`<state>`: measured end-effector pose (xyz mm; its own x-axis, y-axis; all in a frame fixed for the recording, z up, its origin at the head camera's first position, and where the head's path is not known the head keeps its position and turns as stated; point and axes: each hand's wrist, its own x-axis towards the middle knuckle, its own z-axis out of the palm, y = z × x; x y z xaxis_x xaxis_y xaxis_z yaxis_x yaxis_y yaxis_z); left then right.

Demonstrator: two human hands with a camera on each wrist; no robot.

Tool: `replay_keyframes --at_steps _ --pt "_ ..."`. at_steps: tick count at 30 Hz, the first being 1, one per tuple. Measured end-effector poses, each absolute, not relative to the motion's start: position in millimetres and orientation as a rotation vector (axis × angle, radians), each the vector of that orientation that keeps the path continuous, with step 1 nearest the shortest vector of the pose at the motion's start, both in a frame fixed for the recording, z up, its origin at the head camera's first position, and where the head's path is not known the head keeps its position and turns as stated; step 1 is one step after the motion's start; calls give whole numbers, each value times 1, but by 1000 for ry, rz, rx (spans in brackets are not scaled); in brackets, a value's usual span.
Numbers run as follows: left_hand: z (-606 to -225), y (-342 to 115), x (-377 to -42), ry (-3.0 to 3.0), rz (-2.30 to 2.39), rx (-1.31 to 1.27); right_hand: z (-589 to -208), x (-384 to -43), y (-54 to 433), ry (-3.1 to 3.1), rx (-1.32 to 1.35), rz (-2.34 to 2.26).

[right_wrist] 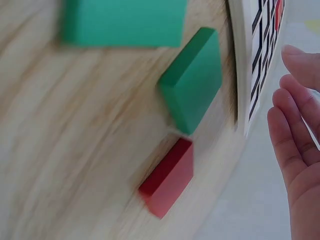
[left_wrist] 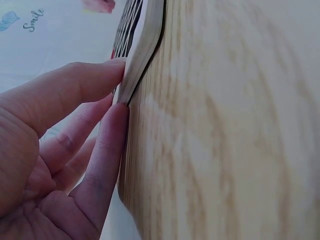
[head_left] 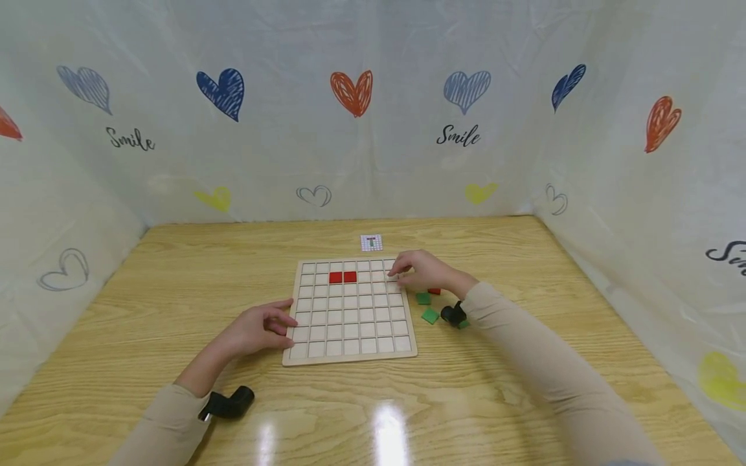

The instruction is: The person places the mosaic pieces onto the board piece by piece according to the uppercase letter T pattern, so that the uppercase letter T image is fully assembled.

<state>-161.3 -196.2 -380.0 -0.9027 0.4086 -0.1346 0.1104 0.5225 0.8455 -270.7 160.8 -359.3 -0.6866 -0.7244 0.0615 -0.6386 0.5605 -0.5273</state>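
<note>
A wooden grid board (head_left: 350, 360) lies on the table, with two red square tiles (head_left: 342, 277) side by side in an upper row. My left hand (head_left: 259, 329) rests its fingertips against the board's left edge. The left wrist view shows its fingers (left_wrist: 75, 82) touching the board's rim (left_wrist: 142, 55). Over the board's upper right corner is my right hand (head_left: 422, 268), its fingers loosely bent and no tile visible between them. Beside the board on that side lie several green tiles (head_left: 430, 316) and a red tile (right_wrist: 170, 177), partly covered by the right hand in the head view.
A small card (head_left: 371, 243) with a red and green T-like pattern on a grid lies behind the board. A white curtain (head_left: 373, 162) printed with hearts encloses the wooden table (head_left: 175, 278) at the back and sides. Each wrist wears a black camera (head_left: 230, 402).
</note>
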Motion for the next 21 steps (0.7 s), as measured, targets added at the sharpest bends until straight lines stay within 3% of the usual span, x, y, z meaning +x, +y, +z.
replay_keyframes --at_steps 21 --pt "-380 -195 -162 2490 1278 384 -366 -267 198 2690 -1142 -784"
